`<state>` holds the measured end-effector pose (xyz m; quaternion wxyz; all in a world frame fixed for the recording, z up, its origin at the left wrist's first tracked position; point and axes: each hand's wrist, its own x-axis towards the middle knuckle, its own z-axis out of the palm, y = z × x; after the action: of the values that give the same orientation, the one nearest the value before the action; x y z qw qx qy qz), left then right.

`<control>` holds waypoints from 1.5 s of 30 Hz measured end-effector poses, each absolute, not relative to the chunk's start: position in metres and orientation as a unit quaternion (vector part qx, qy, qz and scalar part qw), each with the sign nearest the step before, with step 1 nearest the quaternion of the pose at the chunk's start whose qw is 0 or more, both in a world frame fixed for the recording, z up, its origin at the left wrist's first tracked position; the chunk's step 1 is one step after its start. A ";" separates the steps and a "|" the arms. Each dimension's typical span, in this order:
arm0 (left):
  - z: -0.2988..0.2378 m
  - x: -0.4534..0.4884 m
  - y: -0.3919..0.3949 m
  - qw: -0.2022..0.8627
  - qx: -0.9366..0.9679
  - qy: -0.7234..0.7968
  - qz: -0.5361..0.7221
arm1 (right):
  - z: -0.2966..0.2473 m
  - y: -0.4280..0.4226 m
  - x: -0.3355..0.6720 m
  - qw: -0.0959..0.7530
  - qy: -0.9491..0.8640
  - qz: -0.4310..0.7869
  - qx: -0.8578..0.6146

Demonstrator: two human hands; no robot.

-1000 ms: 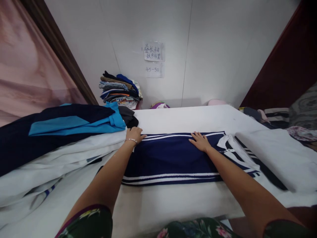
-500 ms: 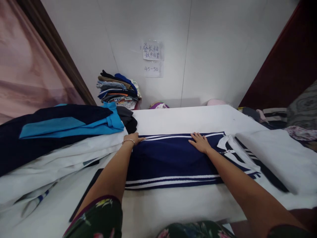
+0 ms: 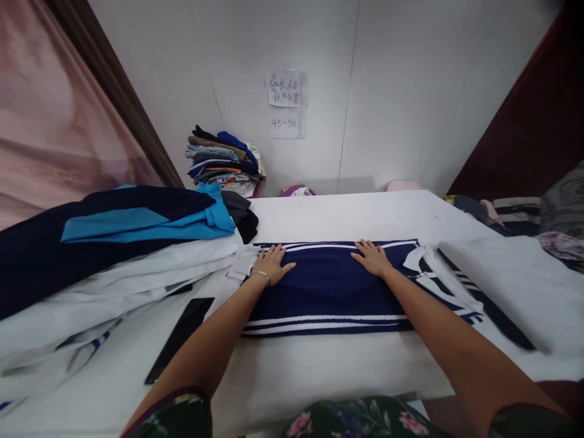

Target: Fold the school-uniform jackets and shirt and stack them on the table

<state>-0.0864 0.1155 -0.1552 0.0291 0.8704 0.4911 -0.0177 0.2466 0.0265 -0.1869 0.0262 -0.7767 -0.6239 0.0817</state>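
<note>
A navy garment with white stripes (image 3: 328,292) lies folded flat on the white table (image 3: 347,213). My left hand (image 3: 271,263) rests flat on its left part, fingers spread and open. My right hand (image 3: 371,257) lies flat on its upper right part, fingers also stretched out. A white collar (image 3: 422,258) shows at the garment's right end, close to my right wrist. A thin bracelet is on my left wrist.
White, navy and bright blue clothes (image 3: 137,222) are piled at the left. A stack of folded clothes (image 3: 223,163) stands by the wall. A dark flat board (image 3: 180,337) lies near my left arm. White cloth (image 3: 515,286) and more clothing lie at the right.
My left hand has slid from the garment's far left edge rightward onto the navy cloth. The right hand has stayed in place.
</note>
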 end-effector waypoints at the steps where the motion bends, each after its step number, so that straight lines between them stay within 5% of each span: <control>1: -0.161 -0.089 0.115 0.045 0.864 0.500 -0.025 | -0.187 0.026 0.247 0.029 -0.625 0.080 -0.776; 30: -0.160 -0.109 0.108 -0.035 0.804 0.594 -0.001 | -0.170 -0.004 0.146 0.091 -0.777 0.099 -0.615; 37: -0.162 -0.110 0.111 -0.035 0.805 0.591 -0.028 | -0.156 -0.016 0.192 0.147 -0.720 0.141 -0.664; 45: -0.157 -0.107 0.111 -0.053 0.802 0.593 -0.045 | -0.172 -0.057 0.264 0.105 -0.659 0.123 -0.735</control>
<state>-0.1066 0.1107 -0.1571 -0.0528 0.8023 0.5929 -0.0450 0.2640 -0.0573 -0.1720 0.1047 -0.7347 -0.6588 0.1233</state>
